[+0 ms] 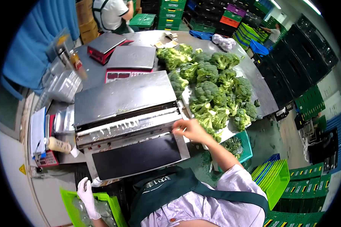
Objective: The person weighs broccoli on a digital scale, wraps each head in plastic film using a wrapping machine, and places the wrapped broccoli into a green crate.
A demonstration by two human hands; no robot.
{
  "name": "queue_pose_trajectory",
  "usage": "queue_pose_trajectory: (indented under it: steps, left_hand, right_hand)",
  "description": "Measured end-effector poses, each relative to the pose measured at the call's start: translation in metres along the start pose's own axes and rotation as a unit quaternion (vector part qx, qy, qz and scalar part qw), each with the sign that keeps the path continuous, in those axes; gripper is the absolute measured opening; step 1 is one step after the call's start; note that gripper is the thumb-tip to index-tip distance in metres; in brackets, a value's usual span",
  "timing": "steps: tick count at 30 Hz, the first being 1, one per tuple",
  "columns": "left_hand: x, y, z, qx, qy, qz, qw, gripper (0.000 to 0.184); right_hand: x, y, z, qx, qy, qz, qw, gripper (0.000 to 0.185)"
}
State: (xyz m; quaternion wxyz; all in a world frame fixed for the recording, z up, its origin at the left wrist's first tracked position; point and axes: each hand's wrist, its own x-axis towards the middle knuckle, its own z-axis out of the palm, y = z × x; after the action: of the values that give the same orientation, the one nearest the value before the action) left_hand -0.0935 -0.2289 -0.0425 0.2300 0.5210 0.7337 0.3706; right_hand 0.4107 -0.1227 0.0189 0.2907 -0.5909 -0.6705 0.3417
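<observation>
My right hand (pixel 192 131) is bare and reaches over the right end of a film-wrapping machine (pixel 125 94). Its fingers are curled near the strip of clear film (pixel 129 124); whether they pinch anything is too small to make out. In a white glove, my left hand (pixel 87 198) is raised over a lime-green crate (pixel 69 204) at lower left, fingers slightly bent and apart, nothing visible in them. Clear plastic pieces (pixel 104 208) lie in that crate. Many broccoli heads (pixel 208 90) are piled on the table right of the machine, beyond my right hand.
Scales (pixel 132 57) stand behind the machine. A squeeze bottle (pixel 57 145), calculator (pixel 47 159) and clear trays (pixel 66 85) are at left. A teal bin (pixel 246 145) of broccoli pieces sits below the table's right edge, near a lime crate (pixel 278 178). A co-worker (pixel 111 15) stands behind the table.
</observation>
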Motion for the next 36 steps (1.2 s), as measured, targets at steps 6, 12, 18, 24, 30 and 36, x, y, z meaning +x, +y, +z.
queue_pose_trajectory:
  steps: [6, 12, 18, 24, 30, 36]
  left_hand:
    - [0.019, 0.086, 0.051, 0.019, -0.066, 0.117, 0.991, 0.017]
    - [0.017, 0.099, 0.067, 0.043, -0.057, 0.107, 0.992, 0.018]
    - [0.025, 0.115, 0.087, 0.059, -0.065, 0.095, 0.992, 0.017]
    - [0.025, 0.122, 0.084, 0.079, -0.1, 0.12, 0.985, 0.016]
    - [0.029, 0.129, 0.078, 0.085, -0.099, 0.11, 0.985, 0.015]
    - [0.042, 0.163, 0.087, 0.075, -0.124, 0.182, 0.972, 0.015]
  right_hand:
    - [0.044, 0.099, -0.151, -0.188, 0.25, 0.106, 0.944, 0.027]
    - [0.033, 0.165, -0.267, -0.352, 0.352, 0.299, 0.814, 0.065]
    - [0.032, 0.255, -0.28, -0.4, 0.378, 0.284, 0.785, 0.083]
    - [0.017, 0.274, -0.306, -0.393, 0.464, 0.158, 0.778, 0.057]
    - [0.003, 0.229, -0.334, -0.164, 0.624, 0.12, 0.755, 0.05]
    - [0.031, 0.134, -0.27, 0.426, 0.395, 0.155, 0.8, 0.047]
